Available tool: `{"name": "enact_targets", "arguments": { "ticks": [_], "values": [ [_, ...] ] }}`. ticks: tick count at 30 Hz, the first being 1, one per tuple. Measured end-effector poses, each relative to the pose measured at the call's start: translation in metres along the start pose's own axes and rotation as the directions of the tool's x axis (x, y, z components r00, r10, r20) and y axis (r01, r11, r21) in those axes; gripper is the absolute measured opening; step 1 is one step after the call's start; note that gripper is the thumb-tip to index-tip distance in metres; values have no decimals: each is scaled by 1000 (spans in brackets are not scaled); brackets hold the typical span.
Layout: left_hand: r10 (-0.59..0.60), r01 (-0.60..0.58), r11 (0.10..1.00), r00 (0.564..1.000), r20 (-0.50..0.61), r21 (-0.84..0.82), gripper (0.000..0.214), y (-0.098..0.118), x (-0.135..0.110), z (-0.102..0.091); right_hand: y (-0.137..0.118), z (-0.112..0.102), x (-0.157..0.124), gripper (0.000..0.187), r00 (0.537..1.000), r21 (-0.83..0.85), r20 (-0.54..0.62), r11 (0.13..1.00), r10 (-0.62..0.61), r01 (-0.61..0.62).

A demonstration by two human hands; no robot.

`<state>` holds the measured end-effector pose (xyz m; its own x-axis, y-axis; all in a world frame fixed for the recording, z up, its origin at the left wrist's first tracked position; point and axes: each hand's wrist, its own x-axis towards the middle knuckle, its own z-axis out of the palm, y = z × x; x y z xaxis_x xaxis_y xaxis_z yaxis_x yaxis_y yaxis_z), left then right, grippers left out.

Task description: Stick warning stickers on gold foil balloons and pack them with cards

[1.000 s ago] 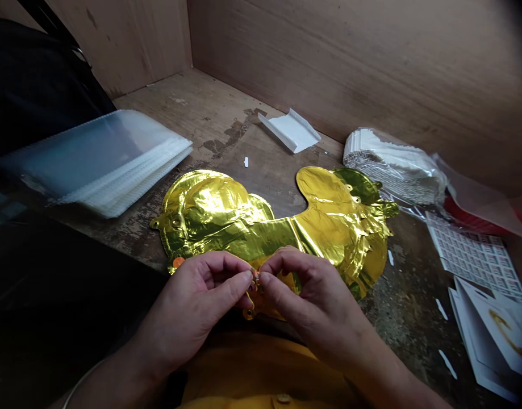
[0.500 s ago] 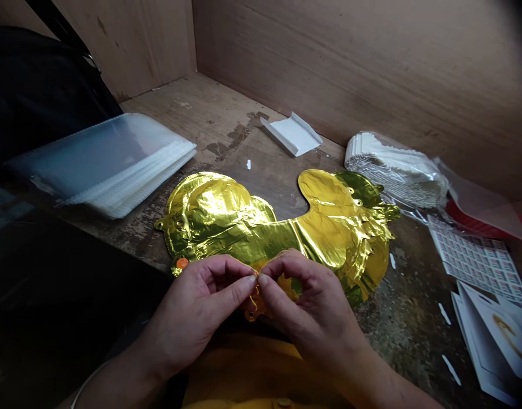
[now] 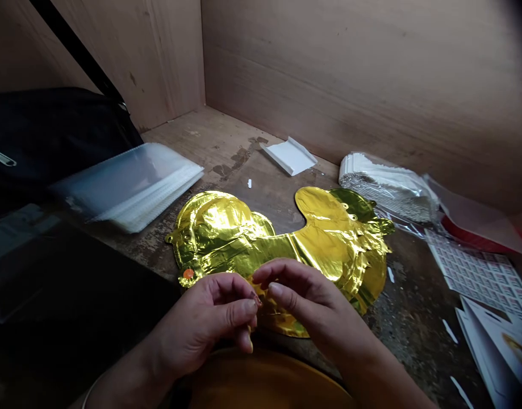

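Note:
Gold foil balloons (image 3: 226, 255), flat and layered, lie on the table just beyond my hands. My left hand (image 3: 209, 315) is closed, thumb and index fingertip pinching a small reddish-gold piece (image 3: 256, 299) too small to name. Close by on the right, my right hand (image 3: 312, 295) hovers with thumb and index finger slightly apart and nothing visible between them. It partly covers the balloons' near edge. An orange round spot (image 3: 188, 274) shows at their lower left corner.
Clear plastic sleeves (image 3: 145, 193) are stacked at left, near a dark bag (image 3: 51, 136). A folded white paper (image 3: 290, 156) sits at the back. On the right are a plastic-wrapped white bundle (image 3: 388, 187), a sticker sheet (image 3: 477, 272), folded cards (image 3: 495, 346) and small white strips (image 3: 449, 331).
My right fingers have parted from my left fingertips, where both hands were pinching a thin gold-orange strand together. The view has tilted up slightly, so the table sits lower.

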<state>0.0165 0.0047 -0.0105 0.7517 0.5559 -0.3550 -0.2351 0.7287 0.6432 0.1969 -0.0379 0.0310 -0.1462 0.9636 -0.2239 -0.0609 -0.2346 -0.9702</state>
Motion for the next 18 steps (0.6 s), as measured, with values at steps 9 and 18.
{"name": "enact_targets", "arguments": {
  "ticks": [9,18],
  "values": [
    [-75,117,980,965,250,-158,35,-5,-20,15,-2,-3,-6,20,953,43,219,978,-210,206],
    [-100,153,973,954,282,-174,33,-27,-37,27,-10,0,-30,19,878,-17,388,951,-279,310]
  ]
}}
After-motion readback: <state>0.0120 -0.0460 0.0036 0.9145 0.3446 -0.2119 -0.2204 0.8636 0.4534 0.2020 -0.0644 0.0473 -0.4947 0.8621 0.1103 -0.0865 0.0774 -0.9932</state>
